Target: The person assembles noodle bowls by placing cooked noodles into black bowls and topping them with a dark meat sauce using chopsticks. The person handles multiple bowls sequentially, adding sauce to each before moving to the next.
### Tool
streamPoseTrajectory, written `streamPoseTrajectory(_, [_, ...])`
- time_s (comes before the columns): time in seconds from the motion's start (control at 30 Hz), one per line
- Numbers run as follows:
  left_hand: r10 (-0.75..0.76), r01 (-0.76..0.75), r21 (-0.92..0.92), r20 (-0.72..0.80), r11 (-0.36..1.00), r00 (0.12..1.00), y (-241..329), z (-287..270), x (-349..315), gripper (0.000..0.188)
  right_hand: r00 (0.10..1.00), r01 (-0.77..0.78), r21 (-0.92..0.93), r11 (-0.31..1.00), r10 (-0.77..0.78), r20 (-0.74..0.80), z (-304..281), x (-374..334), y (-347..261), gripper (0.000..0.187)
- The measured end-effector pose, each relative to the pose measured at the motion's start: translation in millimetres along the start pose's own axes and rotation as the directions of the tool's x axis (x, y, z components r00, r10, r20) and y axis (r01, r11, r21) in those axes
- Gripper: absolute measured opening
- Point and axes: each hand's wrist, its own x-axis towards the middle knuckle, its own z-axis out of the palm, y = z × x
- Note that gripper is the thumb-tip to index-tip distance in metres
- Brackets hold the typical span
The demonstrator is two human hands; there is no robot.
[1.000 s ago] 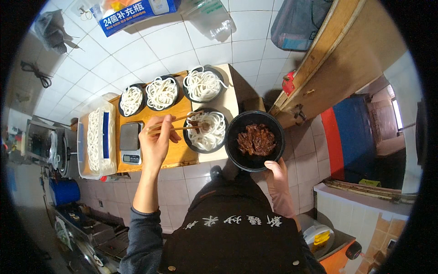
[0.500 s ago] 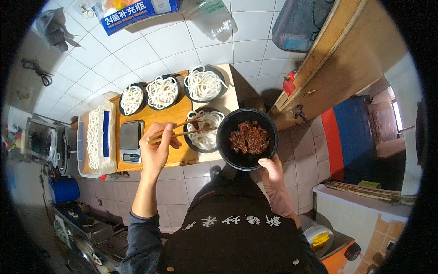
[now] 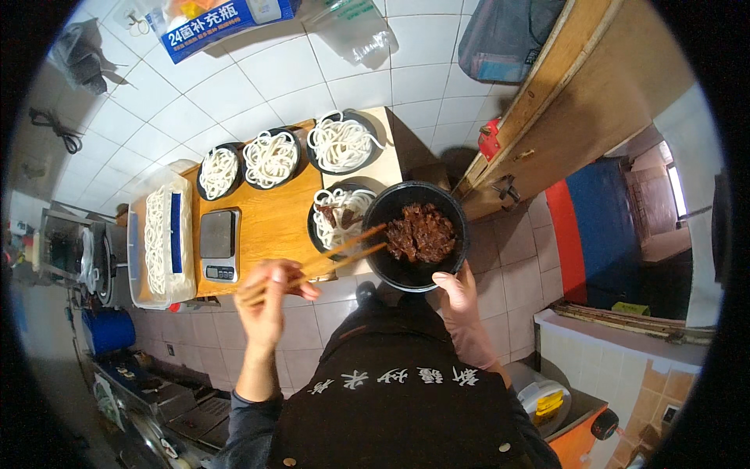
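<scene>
Left hand (image 3: 270,300) pinching, right hand (image 3: 457,293) gripping thumb uppermost, forearms (image 3: 259,374) angled forward

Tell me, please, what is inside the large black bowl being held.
The large black bowl holds a heap of glossy, dark brown pieces, perhaps meat. The chopsticks reach over the bowl's left rim. The bottom beneath the heap is covered from view.

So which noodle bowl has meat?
The front noodle bowl, partly hidden by the meat bowl: brown pieces top it; the three back bowls show none.
</scene>
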Motion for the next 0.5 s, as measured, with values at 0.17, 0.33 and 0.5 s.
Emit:
streamPoseTrajectory(0.17, [-0.151, 0.145, -0.168, -0.020, 0.975, 0.988, -27, 27, -13, 0.028, 0.999, -0.037, 0.019, 0.999, 0.036, 0.020, 13, -3, 6, 0.084])
streamPoseTrajectory(0.33, [-0.062, 0.056, -0.070, -0.086, 0.996, 0.994, -41, 33, -17, 0.030, 0.998, -0.039, 0.020, 0.999, 0.038, 0.049, 19, -2, 10, 0.091])
streamPoseTrajectory(0.5, [-0.040, 0.026, -0.079, -0.180, 0.997, 0.983, -36, 21, -14, 0.031, 0.997, -0.034, 0.030, 0.999, 0.032, 0.065, 18, -2, 14, 0.093])
